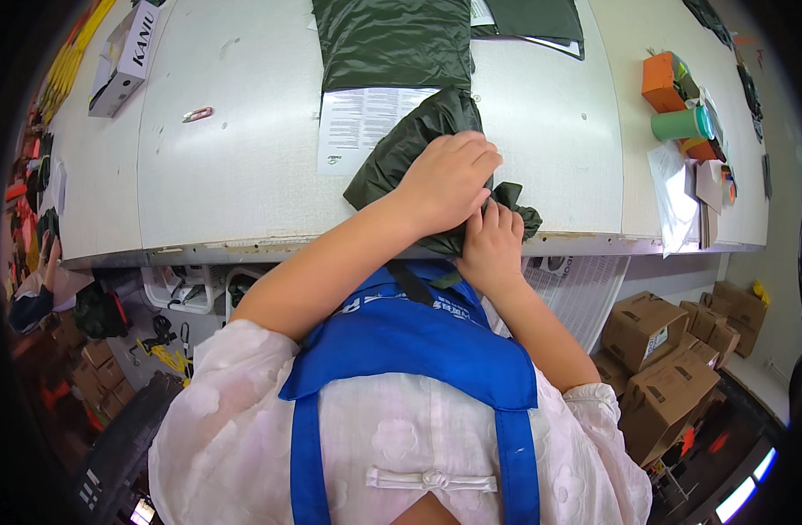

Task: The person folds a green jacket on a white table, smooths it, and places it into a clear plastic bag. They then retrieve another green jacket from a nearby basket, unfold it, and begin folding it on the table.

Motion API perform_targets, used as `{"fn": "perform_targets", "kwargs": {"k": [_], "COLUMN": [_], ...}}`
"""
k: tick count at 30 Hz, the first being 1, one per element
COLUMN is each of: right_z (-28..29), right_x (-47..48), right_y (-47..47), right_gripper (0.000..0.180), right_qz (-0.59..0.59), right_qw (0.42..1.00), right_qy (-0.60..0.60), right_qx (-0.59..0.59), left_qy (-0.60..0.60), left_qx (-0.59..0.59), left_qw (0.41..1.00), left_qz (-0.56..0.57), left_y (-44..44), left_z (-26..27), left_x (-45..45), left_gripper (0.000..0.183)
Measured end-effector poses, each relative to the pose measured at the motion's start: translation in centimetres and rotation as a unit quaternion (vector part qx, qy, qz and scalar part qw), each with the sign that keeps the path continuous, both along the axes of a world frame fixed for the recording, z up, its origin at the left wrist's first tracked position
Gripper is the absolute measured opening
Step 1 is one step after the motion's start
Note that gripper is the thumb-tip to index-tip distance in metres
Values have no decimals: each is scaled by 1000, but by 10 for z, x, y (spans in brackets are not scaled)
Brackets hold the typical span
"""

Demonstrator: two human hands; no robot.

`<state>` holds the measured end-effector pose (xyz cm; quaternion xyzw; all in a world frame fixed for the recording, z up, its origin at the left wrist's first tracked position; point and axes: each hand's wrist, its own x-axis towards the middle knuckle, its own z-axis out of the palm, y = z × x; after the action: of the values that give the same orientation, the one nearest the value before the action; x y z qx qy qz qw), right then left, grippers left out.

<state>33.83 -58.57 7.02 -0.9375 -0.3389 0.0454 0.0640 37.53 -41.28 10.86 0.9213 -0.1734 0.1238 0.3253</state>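
Note:
A dark green bundle of thin, shiny fabric (pixel 401 151) lies slantwise at the near edge of the white worktable (pixel 243 164). My left hand (pixel 450 177) reaches across its top, fingers curled over the right side. Lower down, my right hand (pixel 494 243) grips the bundle's near right end, close to the left fingertips. A gathered tuft of the same fabric (pixel 522 213) sticks out beyond the right fingers. Under the bundle's far left side is a printed paper sheet (pixel 352 131). Both thumbs are partly hidden.
Flat dark green fabric packs (pixel 394 42) lie farther back, with papers among them. To the left are a red cutter knife (pixel 198 115) and a white box (pixel 125 62). Orange boxes (pixel 663 82) and a green cup (pixel 682 123) stand right. Cardboard cartons (pixel 667 394) sit below; another person's arm (pixel 51 259) shows far left.

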Motion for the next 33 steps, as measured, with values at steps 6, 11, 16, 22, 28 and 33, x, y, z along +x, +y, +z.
{"fn": "perform_targets", "kwargs": {"k": [6, 11, 16, 22, 28, 33], "right_z": [-3, -2, -5, -5, -9, -2], "right_x": [-3, -4, -4, -3, -3, -4], "right_y": [1, -1, -3, -3, -3, -3], "right_gripper": [69, 68, 68, 68, 69, 77], "right_qz": [-21, -24, -24, -29, -29, -33], "right_qw": [999, 999, 999, 998, 999, 998], "right_qy": [-13, -12, -12, 8, 2, 25], "right_qx": [33, 41, 43, 48, 46, 46], "left_qy": [83, 81, 220, 218, 184, 197], "left_qx": [188, 32, 68, 59, -88, -96], "left_qw": [978, 996, 973, 974, 976, 939], "left_qz": [31, 37, -1, 4, 76, 263], "left_y": [-11, -11, -15, -17, -2, 110], "left_z": [-5, -3, 14, 6, 2, 64], "left_x": [12, 17, 22, 42, 64, 86], "left_gripper": [17, 7, 12, 13, 14, 35]}}
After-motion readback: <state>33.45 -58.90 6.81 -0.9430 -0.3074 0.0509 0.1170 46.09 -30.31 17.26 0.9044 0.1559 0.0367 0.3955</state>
